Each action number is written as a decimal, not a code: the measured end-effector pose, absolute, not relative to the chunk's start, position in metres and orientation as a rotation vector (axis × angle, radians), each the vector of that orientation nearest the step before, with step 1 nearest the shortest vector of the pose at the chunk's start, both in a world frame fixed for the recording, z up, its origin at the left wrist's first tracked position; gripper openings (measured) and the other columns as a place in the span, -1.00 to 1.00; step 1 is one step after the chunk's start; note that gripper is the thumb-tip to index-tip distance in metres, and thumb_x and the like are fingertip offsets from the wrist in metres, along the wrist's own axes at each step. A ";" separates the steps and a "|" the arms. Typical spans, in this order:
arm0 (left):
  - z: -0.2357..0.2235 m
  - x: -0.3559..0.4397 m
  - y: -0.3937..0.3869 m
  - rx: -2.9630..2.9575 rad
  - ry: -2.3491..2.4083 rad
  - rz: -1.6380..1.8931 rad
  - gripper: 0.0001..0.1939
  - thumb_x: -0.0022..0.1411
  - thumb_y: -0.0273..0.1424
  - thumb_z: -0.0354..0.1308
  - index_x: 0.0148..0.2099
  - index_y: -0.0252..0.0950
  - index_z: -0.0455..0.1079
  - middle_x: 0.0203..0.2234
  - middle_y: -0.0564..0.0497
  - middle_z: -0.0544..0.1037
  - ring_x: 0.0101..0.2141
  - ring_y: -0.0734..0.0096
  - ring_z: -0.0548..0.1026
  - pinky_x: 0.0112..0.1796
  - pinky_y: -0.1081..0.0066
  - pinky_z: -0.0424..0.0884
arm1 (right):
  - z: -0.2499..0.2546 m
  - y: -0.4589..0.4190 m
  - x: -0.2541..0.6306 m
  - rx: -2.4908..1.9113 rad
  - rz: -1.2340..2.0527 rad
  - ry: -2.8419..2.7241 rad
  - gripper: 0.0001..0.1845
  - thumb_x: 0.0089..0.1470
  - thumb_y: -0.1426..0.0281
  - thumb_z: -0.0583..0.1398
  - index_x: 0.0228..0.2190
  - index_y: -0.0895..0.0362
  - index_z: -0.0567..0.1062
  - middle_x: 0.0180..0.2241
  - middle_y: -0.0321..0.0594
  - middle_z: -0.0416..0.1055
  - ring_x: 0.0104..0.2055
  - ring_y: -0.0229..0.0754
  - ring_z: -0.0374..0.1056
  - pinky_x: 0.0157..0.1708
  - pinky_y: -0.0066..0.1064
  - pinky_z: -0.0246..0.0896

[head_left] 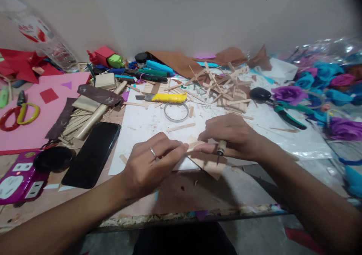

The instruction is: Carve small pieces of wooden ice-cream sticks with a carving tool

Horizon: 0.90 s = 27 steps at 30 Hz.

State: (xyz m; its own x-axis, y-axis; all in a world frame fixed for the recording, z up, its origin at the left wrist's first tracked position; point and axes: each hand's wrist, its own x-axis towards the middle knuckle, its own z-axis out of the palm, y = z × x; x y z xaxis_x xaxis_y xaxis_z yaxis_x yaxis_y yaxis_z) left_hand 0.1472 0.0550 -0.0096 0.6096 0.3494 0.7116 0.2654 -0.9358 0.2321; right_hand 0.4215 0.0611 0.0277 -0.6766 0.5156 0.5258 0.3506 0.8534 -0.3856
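Observation:
My left hand (154,162), with a ring on one finger, pinches the left end of a small thin wooden piece (194,144). At its other end, the thumb and index finger of my right hand (233,136) are closed on the same piece. An awl-like tool (221,148) with a light handle and a thin metal tip is tucked in my right hand, its point downward. Beneath the hands a flat square wooden piece (210,166) lies at the edge of the white sheet (152,142). The fingers partly hide the small piece.
A yellow utility knife (169,97), a tape ring (176,112) and piled wooden sticks (223,83) lie beyond my hands. Left are a phone (92,155), scissors (21,111) and a purple power socket (24,177). Green-handled pliers (290,113) and paper flowers (288,95) are right.

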 end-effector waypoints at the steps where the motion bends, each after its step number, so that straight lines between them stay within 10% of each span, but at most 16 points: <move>1: -0.009 0.147 0.055 2.721 0.509 1.233 -0.70 0.32 -0.63 0.29 0.08 -0.40 0.53 -0.18 -0.16 0.68 -0.25 0.34 0.54 -0.23 0.34 0.51 | 0.028 0.061 0.421 -0.620 0.330 -2.378 -0.79 0.32 0.32 0.33 -0.32 0.20 0.54 -0.52 -0.30 0.42 -0.49 -0.32 0.28 -0.44 -0.42 0.04; 27: -0.015 0.153 0.053 2.659 0.488 1.166 -0.76 0.30 -0.64 0.30 -0.03 -0.30 0.50 -0.45 0.09 0.48 -0.44 0.54 0.33 -0.44 0.48 0.23 | 0.032 0.056 0.420 -0.602 0.548 -2.362 -0.86 0.32 0.37 0.32 -0.26 0.21 0.55 -0.48 -0.29 0.44 -0.44 -0.32 0.35 -0.42 -0.44 0.10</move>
